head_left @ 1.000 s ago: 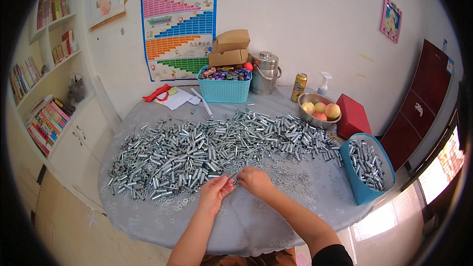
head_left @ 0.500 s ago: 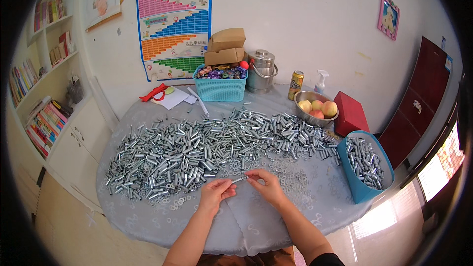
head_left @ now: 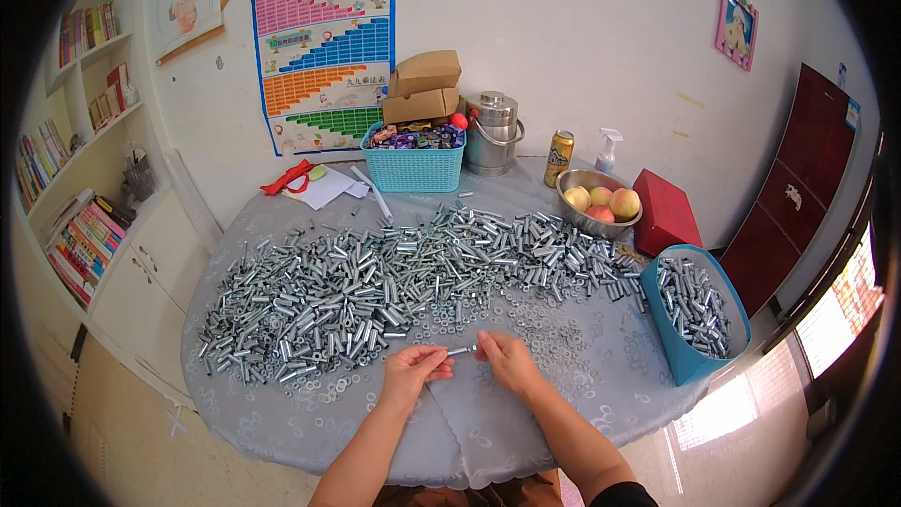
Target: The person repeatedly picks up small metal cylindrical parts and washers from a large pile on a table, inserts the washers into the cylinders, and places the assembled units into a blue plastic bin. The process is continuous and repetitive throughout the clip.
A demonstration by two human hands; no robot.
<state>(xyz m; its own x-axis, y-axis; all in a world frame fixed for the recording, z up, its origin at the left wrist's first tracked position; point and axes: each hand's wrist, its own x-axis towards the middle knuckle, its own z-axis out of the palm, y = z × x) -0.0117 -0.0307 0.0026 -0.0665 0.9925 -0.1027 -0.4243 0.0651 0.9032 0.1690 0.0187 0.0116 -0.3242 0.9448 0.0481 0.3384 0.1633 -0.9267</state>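
Observation:
Over the near middle of the table, both my hands meet at a small silvery bolt (head_left: pixel 460 351). My left hand (head_left: pixel 414 374) pinches its left end between thumb and fingers. At the other end, the fingers of my right hand (head_left: pixel 510 362) are closed around the tip, hiding whatever small part sits there. A wide heap of metal sleeves and bolts (head_left: pixel 347 291) spreads just beyond my hands. Loose washers (head_left: pixel 544 333) lie scattered to the right of the heap and along its near edge.
A teal bin (head_left: pixel 690 371) full of metal pieces stands at the right edge. Behind the heap are a blue basket (head_left: pixel 413 169), a steel canister (head_left: pixel 491 136), a drink can (head_left: pixel 558 160), a spray bottle (head_left: pixel 608 152), a fruit bowl (head_left: pixel 601 223) and a red box (head_left: pixel 664 214).
My right hand has turned, its fingers curling more tightly over the bolt's end. The bolt lies more level now. My left hand keeps its pinch, and the view has shifted slightly.

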